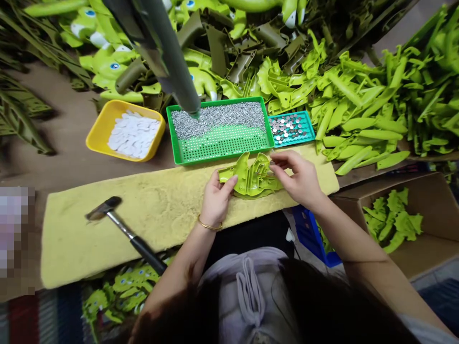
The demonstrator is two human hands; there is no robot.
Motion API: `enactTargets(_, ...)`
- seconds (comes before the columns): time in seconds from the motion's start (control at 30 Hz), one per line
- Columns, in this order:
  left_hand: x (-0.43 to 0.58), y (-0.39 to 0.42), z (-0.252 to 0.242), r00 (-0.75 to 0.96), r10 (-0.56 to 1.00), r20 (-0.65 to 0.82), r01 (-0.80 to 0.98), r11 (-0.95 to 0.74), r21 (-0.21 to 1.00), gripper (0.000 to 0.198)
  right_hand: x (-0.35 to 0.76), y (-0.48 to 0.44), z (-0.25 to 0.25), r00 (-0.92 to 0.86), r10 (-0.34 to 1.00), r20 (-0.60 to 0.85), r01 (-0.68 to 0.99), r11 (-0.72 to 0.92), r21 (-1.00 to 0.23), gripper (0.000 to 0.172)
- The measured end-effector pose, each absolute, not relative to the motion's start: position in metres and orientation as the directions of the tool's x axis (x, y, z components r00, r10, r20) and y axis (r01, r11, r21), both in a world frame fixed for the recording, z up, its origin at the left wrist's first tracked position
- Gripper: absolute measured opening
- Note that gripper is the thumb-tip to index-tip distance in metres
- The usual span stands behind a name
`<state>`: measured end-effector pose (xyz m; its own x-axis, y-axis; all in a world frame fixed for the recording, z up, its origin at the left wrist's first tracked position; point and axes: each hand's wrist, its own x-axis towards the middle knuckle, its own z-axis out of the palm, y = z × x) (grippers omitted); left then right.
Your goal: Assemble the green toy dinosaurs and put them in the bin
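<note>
My left hand (pixel 217 196) grips the left end of a lime-green plastic toy shell half (pixel 247 179), thumb on top, its ribbed inside facing up. At the shell's upper right edge, the thumb and fingertips of my right hand (pixel 299 177) are pinched together; whatever they hold is too small to make out. Just beyond the shell lies a green mesh tray (pixel 229 143) with many small silver screws (pixel 229 114). Beside it is a teal tray (pixel 313 130) of small round metal discs (pixel 287 129).
A hammer (pixel 131 231) lies across the yellow padded board (pixel 161 191). White pieces fill part of a yellow bin (pixel 96 136). A dark hanging tool (pixel 175 71) points down over the screws. Green parts (pixel 358 110) are heaped behind and right. A cardboard box (pixel 437 205) stands lower right.
</note>
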<state>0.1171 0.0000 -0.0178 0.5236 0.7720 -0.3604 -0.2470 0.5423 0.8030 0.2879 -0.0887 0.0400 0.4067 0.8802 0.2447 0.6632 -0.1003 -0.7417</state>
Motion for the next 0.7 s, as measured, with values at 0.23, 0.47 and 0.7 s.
enactTargets(0.23, 0.117, 0.000, -0.022, 0.524, 0.788, -0.322, -0.254, 0.506, 0.824, 0.038, 0.278, -0.085, 0.019, 0.314, 0.850, 0.424, 0.851, -0.053, -0.523, 0.017)
enactTargets(0.47, 0.117, -0.001, -0.022, 0.521, 0.793, -0.315, -0.246, 0.493, 0.834, 0.037, 0.276, -0.083, 0.012, 0.264, 0.829, 0.493, 0.936, -0.096, -0.340, 0.015)
enactTargets(0.7, 0.117, 0.000, -0.022, 0.529, 0.792, -0.305, -0.232, 0.481, 0.845, 0.038, 0.345, -0.057, 0.013, 0.546, 0.816, 0.189, 0.784, -0.418, -0.458, 0.010)
